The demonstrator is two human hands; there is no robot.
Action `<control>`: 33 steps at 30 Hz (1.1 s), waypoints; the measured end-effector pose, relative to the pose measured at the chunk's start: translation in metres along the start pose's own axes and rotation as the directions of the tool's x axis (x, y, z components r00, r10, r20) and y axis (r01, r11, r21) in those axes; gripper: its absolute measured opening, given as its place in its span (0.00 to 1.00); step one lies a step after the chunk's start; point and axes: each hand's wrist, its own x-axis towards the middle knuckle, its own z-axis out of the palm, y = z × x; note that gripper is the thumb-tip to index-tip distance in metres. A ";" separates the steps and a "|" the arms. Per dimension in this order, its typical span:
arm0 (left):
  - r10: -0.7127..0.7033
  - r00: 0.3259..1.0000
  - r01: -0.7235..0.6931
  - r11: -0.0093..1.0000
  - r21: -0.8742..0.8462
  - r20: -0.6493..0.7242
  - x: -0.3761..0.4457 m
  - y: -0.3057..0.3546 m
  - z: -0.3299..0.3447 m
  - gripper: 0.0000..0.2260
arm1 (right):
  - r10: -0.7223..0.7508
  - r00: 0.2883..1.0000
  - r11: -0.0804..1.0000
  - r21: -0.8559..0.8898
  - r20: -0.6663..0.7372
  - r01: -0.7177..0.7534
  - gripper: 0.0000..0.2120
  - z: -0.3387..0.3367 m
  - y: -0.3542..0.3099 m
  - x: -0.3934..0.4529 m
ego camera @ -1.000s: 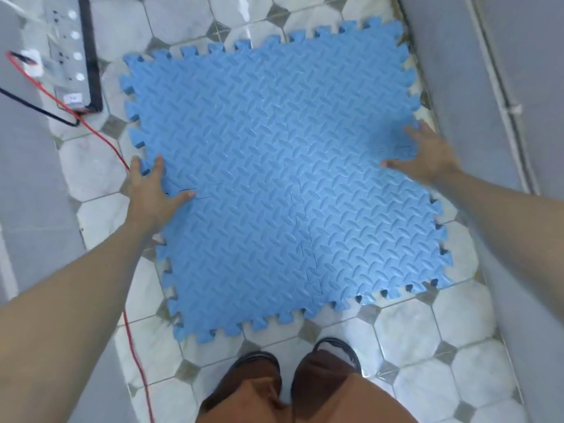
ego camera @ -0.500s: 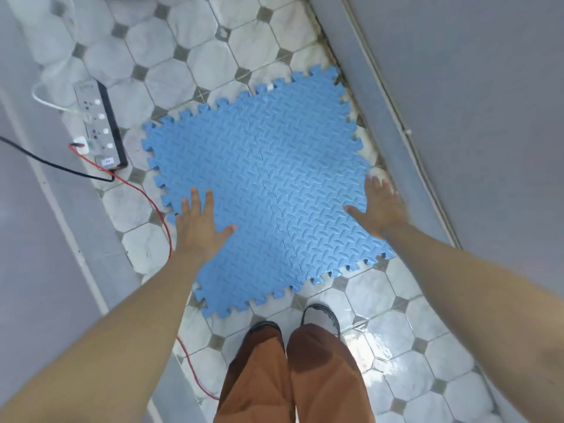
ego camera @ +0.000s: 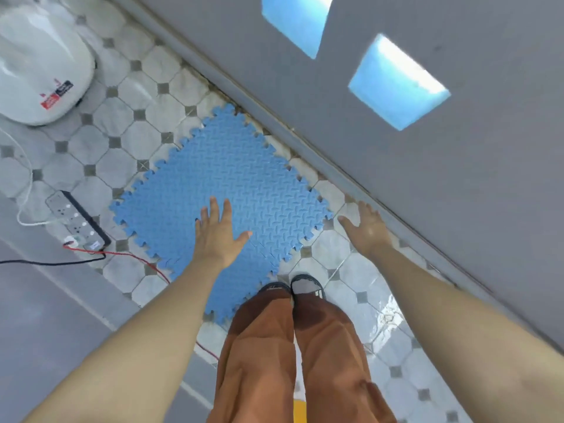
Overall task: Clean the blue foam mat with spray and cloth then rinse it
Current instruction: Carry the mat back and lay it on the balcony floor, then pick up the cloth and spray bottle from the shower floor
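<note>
The blue foam mat (ego camera: 232,190), with jigsaw edges and a ridged pattern, lies flat on the tiled floor in front of my feet. My left hand (ego camera: 217,232) hangs above the mat's near half with fingers spread and straight, holding nothing. My right hand (ego camera: 366,227) is off the mat's right edge, over the floor tiles beside the grey wall, fingers also straight and empty. Both hands look raised clear of the mat. No spray bottle or cloth is in view.
A grey wall (ego camera: 396,178) with two square openings runs along the right. A white appliance (ego camera: 39,71) sits at the far left. A power strip (ego camera: 77,221) with red, black and white cables lies left of the mat. My shoes (ego camera: 290,290) touch the mat's near corner.
I have risen away from the floor. Both hands have lifted off the mat, and the right hand has moved off its right edge. The mat lies where it was.
</note>
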 end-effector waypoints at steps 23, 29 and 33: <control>0.759 0.433 -0.806 0.084 0.585 0.487 -0.210 0.380 0.095 0.26 | 0.840 0.476 -0.080 0.927 0.261 -0.368 0.22 0.086 0.330 -0.414; 0.628 0.218 -0.864 -0.232 0.447 0.747 -0.272 0.371 0.210 0.25 | 0.836 0.246 -0.431 0.864 0.491 -0.262 0.16 0.205 0.324 -0.457; 0.521 0.161 -0.856 -0.349 0.381 0.838 -0.293 0.358 0.269 0.25 | 0.741 0.099 -0.635 0.742 0.664 -0.215 0.18 0.270 0.303 -0.459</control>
